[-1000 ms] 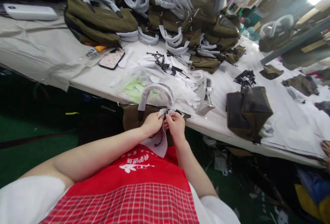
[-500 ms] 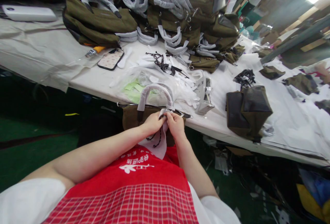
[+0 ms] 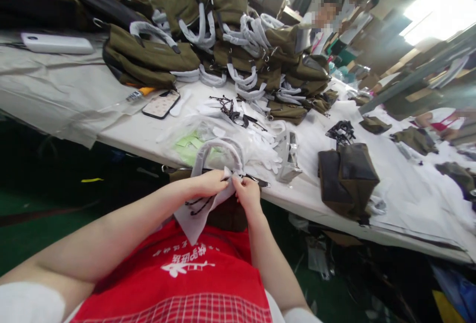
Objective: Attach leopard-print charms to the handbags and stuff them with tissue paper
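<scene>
An olive bag (image 3: 179, 174) with wrapped grey handles (image 3: 219, 145) hangs at the table's front edge, against the red apron. My left hand (image 3: 212, 183) is closed on a light grey sheet (image 3: 195, 219), which hangs down to a point below it. Dark beaded cords (image 3: 201, 207) lie over the sheet. Close beside it, my right hand (image 3: 247, 191) pinches the sheet's edge near the base of the handle. The fingertips of both hands nearly meet, and the detail between them is too small to tell.
Olive bags (image 3: 148, 60) are heaped at the back. Nearer lie a phone (image 3: 161, 104), black cords (image 3: 234, 114), a clear plastic bag with green pieces (image 3: 189, 144) and a metal device (image 3: 288, 157). A dark boxy bag (image 3: 347, 179) stands at right. People are in the background.
My left hand has moved left, away from my right hand, drawing the grey sheet and cords leftward. The view has tilted up, showing more of the background people.
</scene>
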A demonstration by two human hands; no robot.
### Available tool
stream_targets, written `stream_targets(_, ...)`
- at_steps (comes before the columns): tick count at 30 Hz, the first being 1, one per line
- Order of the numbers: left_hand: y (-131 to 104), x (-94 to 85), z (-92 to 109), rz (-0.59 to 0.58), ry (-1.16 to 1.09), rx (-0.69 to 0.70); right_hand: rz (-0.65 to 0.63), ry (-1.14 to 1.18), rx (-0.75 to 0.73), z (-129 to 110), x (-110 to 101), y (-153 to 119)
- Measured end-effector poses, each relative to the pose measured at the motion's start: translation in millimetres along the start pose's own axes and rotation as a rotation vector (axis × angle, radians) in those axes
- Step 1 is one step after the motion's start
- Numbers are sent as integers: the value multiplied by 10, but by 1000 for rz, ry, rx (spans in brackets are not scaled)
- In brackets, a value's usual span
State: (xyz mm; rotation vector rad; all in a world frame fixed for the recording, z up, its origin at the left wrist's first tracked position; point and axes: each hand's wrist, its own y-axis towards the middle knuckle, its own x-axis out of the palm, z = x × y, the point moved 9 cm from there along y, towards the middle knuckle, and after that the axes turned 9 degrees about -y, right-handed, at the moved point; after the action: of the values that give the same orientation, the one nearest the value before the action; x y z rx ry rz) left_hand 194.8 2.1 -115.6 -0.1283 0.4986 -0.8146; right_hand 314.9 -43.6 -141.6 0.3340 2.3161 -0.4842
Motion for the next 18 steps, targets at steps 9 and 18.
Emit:
stream_targets(9,-9,211,138,108,350,-37,14,96,-33,71,94,28)
stream_targets(18,27,186,136,185,62,-47,-53,195,-147,-32,38,-35)
